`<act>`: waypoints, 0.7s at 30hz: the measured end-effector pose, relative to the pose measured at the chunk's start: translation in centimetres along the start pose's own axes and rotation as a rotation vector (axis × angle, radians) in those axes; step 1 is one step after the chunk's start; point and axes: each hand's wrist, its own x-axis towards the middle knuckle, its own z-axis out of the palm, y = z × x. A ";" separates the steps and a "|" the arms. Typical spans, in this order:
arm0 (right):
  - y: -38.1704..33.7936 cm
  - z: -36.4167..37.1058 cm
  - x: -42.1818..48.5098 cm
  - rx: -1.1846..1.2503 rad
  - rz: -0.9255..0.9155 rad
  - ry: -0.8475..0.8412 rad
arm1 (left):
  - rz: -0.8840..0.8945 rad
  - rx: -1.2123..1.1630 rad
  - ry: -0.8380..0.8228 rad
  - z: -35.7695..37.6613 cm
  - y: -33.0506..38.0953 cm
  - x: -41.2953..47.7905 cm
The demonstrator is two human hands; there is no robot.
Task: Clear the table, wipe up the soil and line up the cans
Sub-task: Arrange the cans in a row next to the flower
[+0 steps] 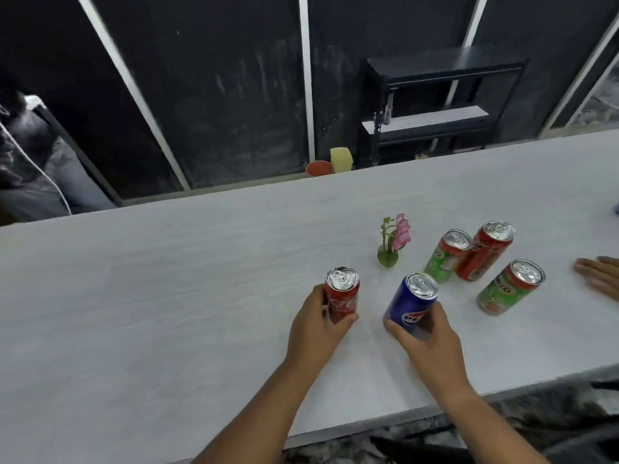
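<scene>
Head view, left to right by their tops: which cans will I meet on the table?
Order: red cola can in the left hand → blue can in the right hand → rear green can → tall red can → front green can. The flower overlaps the blue can's span, so it is left out.

One wide-angle camera, worn on the person's head, looks forward and steeply down across the white table (150,296). It sits close: both forearms enter from the bottom edge. The left hand (318,326) gripping the red can (342,294) and the right hand (423,336) gripping the blue can (410,301) lie just below the picture's centre. The table's near edge slants up along the bottom right; its far edge climbs from left to right. Beyond it the dark wall (234,95) and a black shelf (442,72) fill the top, their straight lines fanning outward.
</scene>
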 end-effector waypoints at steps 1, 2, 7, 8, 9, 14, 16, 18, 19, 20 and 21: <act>-0.5 1.3 0.0 -0.005 -0.012 -0.028 | -0.017 -0.006 0.026 -1.3 -0.7 -0.1; -0.9 2.5 0.1 -0.009 -0.024 -0.054 | -0.031 -0.015 0.048 -2.6 -1.4 -0.3; -3.5 8.4 0.0 -0.042 -0.090 -0.169 | -0.073 -0.056 0.137 -8.0 -4.6 -0.9; -4.0 9.5 0.0 -0.054 -0.101 -0.188 | -0.080 -0.065 0.154 -8.9 -5.2 -0.9; -4.6 10.6 0.0 -0.067 -0.110 -0.203 | -0.086 -0.072 0.171 -9.7 -5.7 -1.0; -6.7 15.3 0.1 -0.133 -0.151 -0.262 | -0.108 -0.078 0.242 -13.4 -8.0 -1.0; -7.3 16.8 0.3 -0.155 -0.168 -0.275 | -0.116 -0.067 0.252 -14.7 -8.7 -0.8; -7.9 18.2 0.5 -0.184 -0.194 -0.284 | -0.124 -0.048 0.256 -15.9 -9.4 -0.5; -8.1 18.8 0.6 -0.196 -0.207 -0.288 | -0.124 -0.037 0.254 -16.4 -9.7 -0.4; -8.3 19.3 0.7 -0.204 -0.217 -0.294 | -0.121 -0.030 0.251 -16.8 -9.9 -0.3; -8.4 19.8 0.9 -0.209 -0.224 -0.299 | -0.119 -0.026 0.248 -17.2 -10.2 -0.3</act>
